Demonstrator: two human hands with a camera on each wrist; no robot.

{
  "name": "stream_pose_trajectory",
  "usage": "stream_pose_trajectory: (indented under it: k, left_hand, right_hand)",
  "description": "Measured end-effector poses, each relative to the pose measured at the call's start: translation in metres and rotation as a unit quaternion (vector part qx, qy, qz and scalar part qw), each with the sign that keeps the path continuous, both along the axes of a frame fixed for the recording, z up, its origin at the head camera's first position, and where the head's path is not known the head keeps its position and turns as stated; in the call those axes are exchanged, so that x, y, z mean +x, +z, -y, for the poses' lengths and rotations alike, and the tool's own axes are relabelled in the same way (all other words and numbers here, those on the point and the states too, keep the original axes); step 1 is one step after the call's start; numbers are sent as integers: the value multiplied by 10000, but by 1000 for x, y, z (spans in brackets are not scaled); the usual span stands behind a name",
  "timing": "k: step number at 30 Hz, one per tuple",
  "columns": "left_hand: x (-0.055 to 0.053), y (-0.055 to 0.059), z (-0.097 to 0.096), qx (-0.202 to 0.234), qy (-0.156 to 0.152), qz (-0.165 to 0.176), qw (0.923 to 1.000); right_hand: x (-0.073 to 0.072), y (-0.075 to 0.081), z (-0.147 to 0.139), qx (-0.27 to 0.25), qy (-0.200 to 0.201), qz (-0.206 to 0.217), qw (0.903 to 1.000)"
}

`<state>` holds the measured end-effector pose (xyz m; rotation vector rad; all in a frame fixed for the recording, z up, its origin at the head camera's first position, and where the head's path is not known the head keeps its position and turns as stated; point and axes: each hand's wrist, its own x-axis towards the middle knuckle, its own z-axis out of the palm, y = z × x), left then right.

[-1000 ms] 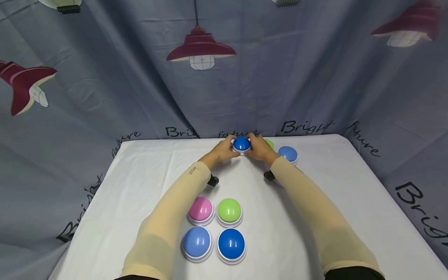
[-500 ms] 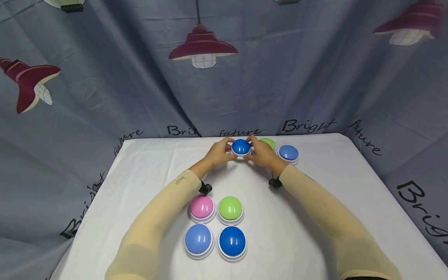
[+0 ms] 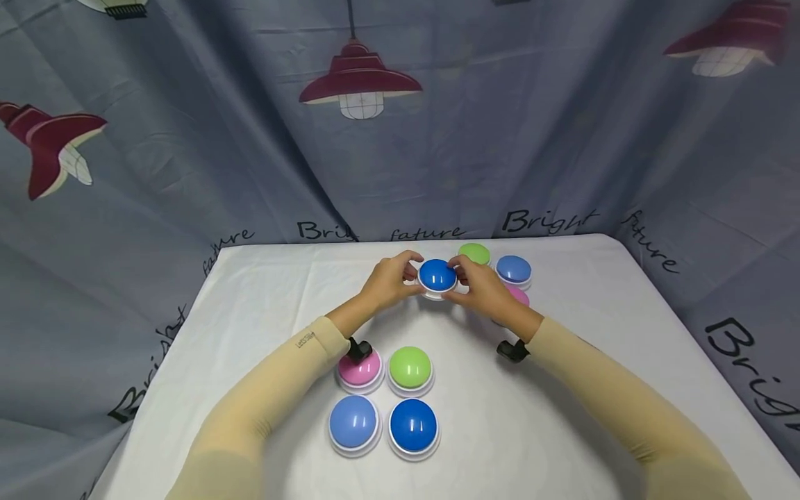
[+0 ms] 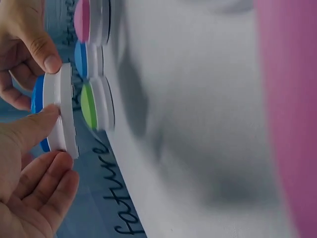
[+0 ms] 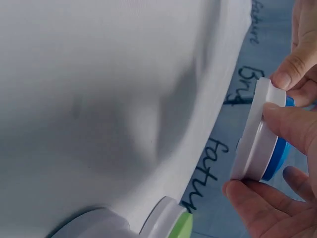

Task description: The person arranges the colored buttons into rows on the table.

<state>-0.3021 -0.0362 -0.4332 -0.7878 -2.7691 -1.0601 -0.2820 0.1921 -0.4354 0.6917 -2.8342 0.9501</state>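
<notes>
Both hands hold a dark blue dome push button [image 3: 437,275] with a white base, near the far side of the table. My left hand [image 3: 386,283] pinches its left rim with thumb and fingers, and my right hand [image 3: 484,288] grips the right rim. Both wrist views show the white base [image 4: 60,111] raised off the cloth. Beyond the right hand stand a green button [image 3: 474,253], a light blue button [image 3: 514,269] and a pink button [image 3: 518,294], the last partly hidden by the right hand and wrist.
Closer to me, four-square on the white tablecloth [image 3: 262,292], sit a pink button [image 3: 359,371], a green button [image 3: 410,367], a light blue button [image 3: 353,421] and another dark blue button [image 3: 413,425]. The left wrist camera overlaps the pink one. A grey curtain [image 3: 400,180] hangs behind the table.
Both hands have brought the dark blue button toward me and slightly right. The pink button by the right wrist has come into sight. The other buttons stay put.
</notes>
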Motion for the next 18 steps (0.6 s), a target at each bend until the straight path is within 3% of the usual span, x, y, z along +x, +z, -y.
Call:
stream_pose_trajectory:
  k: [6,18]
  left_hand:
    - [26,9,-6,-204,-131,63,9997]
    - [91,19,-12,-393,-416,-381,9976]
  right_hand:
    - [25,6,-9,-65,116,-18,9999]
    - [85,10,-24,-358,291,93,9989]
